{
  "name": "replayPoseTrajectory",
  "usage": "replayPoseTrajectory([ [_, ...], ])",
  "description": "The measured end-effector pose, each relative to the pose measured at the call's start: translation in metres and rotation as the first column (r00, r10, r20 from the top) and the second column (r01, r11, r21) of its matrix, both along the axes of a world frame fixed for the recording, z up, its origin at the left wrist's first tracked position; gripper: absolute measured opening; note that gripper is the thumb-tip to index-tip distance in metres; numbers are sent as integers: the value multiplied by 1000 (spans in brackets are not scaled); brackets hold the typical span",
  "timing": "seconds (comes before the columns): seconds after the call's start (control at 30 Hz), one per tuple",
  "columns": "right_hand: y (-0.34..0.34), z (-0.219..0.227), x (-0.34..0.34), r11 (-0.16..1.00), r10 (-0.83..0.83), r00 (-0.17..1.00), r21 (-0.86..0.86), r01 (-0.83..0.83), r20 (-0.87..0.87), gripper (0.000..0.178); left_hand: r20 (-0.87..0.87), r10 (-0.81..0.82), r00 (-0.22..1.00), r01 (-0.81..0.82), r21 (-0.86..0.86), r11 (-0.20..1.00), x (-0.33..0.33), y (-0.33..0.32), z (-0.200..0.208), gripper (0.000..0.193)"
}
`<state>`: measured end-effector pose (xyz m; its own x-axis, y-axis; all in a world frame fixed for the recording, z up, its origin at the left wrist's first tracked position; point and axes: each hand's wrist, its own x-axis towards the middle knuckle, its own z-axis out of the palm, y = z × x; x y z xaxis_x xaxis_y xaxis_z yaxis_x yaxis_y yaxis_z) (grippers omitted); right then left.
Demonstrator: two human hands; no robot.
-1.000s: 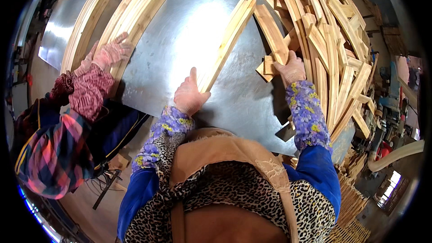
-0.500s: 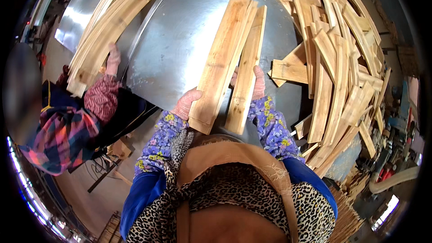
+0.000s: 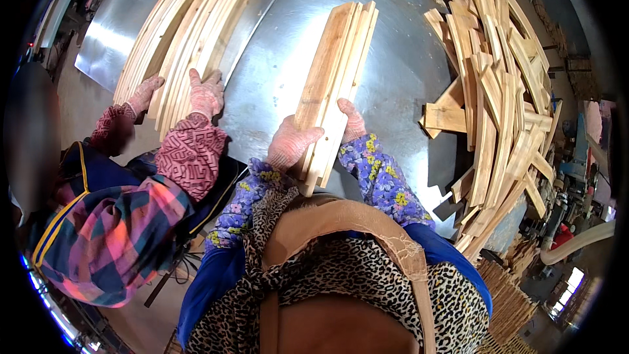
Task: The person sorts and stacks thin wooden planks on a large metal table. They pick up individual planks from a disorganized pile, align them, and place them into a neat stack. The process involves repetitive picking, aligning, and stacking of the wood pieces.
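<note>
A small bundle of pale wooden boards (image 3: 325, 85) stands on edge, side by side, in front of me over the metal table (image 3: 265, 92). My left hand (image 3: 291, 143), in a pink knit glove, is closed on the bundle's near left end, its thumb lying across the board edges. On the right side my right hand (image 3: 352, 121), gloved alike, grips the outer board, its fingers partly hidden behind the wood. The boards' near ends are uneven, one reaching closer to my apron (image 3: 341, 223).
To my left a co-worker's gloved hands (image 3: 207, 95) hold two groups of boards (image 3: 196, 46) on the table. A large loose heap of boards (image 3: 495, 111) covers the right side, with one short board (image 3: 445, 118) jutting toward me. A seam (image 3: 252, 36) crosses the tabletop.
My hands have brought the separate boards together into one bundle and turned them on edge. The left hand moved right, the right hand left. The co-worker's boards are now in two upright groups.
</note>
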<state>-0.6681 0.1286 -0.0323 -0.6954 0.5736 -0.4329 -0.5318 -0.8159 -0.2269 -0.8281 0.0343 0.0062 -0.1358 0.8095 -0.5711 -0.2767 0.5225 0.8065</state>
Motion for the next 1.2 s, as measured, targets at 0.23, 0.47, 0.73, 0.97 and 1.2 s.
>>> replayPoseTrajectory([
  [0.23,-2,-11,-8,997,-54,970,66,40,237,88,-759,-479,440,47,-513,857,-91,-11,46,110],
  [0.47,4,-8,-24,931,-162,783,355,-79,600,91,-954,-298,47,348,-264,900,-31,-31,-56,81],
  [0.73,3,11,-43,947,-121,753,304,-109,646,92,-378,-16,925,57,98,994,-8,-3,-53,89],
  [0.97,34,28,6,483,-186,115,193,-854,976,73,-850,-415,324,417,-265,869,5,20,-8,116],
  [1.2,10,77,273,774,-593,-756,-64,-630,275,66,-892,-430,143,360,-358,862,21,19,-4,106],
])
